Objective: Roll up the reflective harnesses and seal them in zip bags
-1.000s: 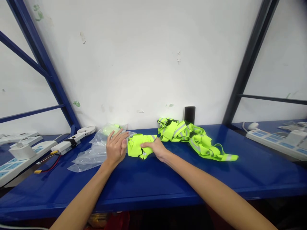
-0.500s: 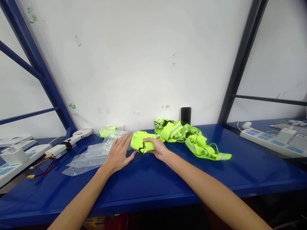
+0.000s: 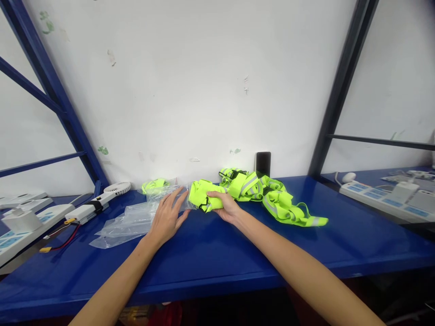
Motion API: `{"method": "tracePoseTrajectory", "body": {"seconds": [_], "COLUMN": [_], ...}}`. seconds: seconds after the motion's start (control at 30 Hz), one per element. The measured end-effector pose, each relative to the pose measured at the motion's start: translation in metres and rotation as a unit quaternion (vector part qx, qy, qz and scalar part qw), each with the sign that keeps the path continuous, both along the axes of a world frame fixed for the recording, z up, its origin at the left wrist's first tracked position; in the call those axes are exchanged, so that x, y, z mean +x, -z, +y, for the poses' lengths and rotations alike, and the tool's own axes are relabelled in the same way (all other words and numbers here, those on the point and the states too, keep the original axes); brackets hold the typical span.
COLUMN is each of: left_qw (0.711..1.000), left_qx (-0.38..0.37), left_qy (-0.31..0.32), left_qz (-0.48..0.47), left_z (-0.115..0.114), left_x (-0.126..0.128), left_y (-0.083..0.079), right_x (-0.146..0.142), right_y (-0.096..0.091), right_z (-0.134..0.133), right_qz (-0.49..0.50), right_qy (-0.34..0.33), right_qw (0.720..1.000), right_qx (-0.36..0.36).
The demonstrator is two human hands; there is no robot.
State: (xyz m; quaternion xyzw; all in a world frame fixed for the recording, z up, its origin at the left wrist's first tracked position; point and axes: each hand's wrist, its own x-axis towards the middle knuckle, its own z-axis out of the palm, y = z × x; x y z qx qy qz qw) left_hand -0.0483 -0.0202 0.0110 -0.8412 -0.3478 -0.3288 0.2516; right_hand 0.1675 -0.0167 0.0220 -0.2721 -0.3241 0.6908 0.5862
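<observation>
My right hand (image 3: 227, 206) is closed on a rolled neon-yellow reflective strap bundle (image 3: 203, 194), thumb on top, just above the blue table. A black buckle or clip shows on the bundle's lower side. To its left, my left hand (image 3: 169, 215) has its fingers apart, resting at a clear plastic bag (image 3: 131, 219). Clear film reaches from the bag to the bundle's left end; whether the bundle is partly inside it I cannot tell. Behind my right hand lies a loose heap of yellow reflective straps (image 3: 249, 185) with grey stripes and black fittings.
Another yellow bundle (image 3: 154, 185) in clear plastic lies by the wall. A black phone (image 3: 263, 164) leans upright behind the straps. On the left are a small white fan (image 3: 117, 187), a wired white device (image 3: 89, 208) and power strips (image 3: 50, 215); another power strip (image 3: 377, 199) is at right.
My right hand has shifted slightly up and to the right with the bundle. My left hand's fingers have spread and come away from the bundle, leaving a gap bridged by clear film.
</observation>
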Motion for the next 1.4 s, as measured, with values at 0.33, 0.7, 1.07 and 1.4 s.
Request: {"method": "tracePoseTrajectory", "body": {"seconds": [0.33, 0.7, 1.07, 1.4], "left_qw": [0.999, 0.999, 0.999, 0.994], "left_qx": [-0.013, -0.035, -0.035, -0.100], "left_qy": [-0.007, -0.023, 0.028, 0.050], "left_qz": [-0.030, -0.014, 0.000, -0.007], "left_z": [-0.001, 0.004, 0.002, 0.005], "left_x": [0.002, -0.006, -0.006, -0.008], "left_y": [0.004, 0.005, 0.007, 0.013], "right_x": [-0.005, -0.009, 0.002, 0.009], "right_y": [-0.003, 0.004, 0.014, 0.002], "right_z": [-0.006, -0.009, 0.003, -0.012], "right_qz": [0.018, -0.071, -0.222, -0.341], "right_qy": [0.011, -0.004, 0.055, 0.013], "right_qw": [1.000, 0.995, 0.954, 0.873], "right_qx": [0.004, 0.063, 0.193, 0.348]}}
